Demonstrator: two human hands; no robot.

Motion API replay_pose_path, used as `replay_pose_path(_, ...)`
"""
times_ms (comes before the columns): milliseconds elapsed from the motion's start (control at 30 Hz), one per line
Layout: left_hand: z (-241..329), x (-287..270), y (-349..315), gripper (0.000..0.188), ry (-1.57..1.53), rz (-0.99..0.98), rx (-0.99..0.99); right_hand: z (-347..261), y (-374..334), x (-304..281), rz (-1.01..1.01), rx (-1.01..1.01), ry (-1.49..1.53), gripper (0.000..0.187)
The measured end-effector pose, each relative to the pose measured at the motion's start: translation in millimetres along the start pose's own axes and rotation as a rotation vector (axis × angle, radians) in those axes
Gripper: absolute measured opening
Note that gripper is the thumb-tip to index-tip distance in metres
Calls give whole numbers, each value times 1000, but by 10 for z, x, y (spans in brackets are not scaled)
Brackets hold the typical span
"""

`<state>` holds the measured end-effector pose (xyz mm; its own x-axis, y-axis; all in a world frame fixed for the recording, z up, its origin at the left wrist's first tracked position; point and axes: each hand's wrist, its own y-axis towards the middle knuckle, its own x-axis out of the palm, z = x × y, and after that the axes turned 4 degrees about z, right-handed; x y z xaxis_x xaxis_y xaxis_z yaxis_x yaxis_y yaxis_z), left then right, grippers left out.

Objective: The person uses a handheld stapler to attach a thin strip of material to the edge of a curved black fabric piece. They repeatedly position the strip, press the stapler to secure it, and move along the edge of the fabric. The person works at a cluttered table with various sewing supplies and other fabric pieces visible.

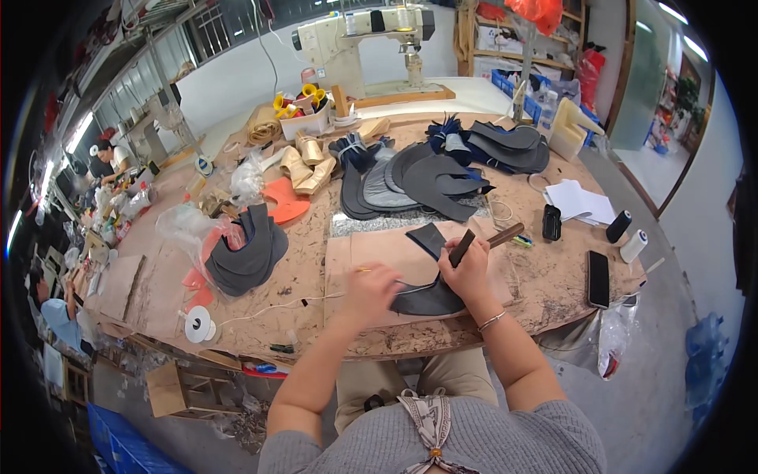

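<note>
A curved dark grey shoe-upper piece [430,302] lies in front of me on a pale board [347,261], with a light line along its inner edge. My right hand [468,271] is closed round a dark flat bar-shaped tool [462,248] at the piece's far right. Past its fingers sticks out a brown wooden handle [507,235]; I cannot tell if it belongs to the same tool. At the piece's left end is my left hand [373,294], its fingers smeared by motion. A thin white cord [268,313] runs from near the left hand to a white spool [200,325].
Stacked dark pieces lie at left [246,257] and behind the board [430,178]. A black phone [598,279], a black case [552,223], thread cones [633,246] and papers [579,202] sit at right. A sewing machine [363,49] stands at the back.
</note>
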<state>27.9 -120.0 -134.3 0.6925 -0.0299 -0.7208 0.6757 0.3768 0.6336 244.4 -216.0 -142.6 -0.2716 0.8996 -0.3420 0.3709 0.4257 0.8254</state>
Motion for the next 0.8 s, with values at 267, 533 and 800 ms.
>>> replay_pose_path(267,112,327,258,13,-138,-457,-114,-31,34,-10,19,3,11,17)
replay_pose_path(533,171,376,37,11,116,-141,277,-368,209,-57,97,-103,46,13)
replay_pose_path(800,203,434,-34,5,122,-86,198,-261,267,-51,-60,-285,-62,12)
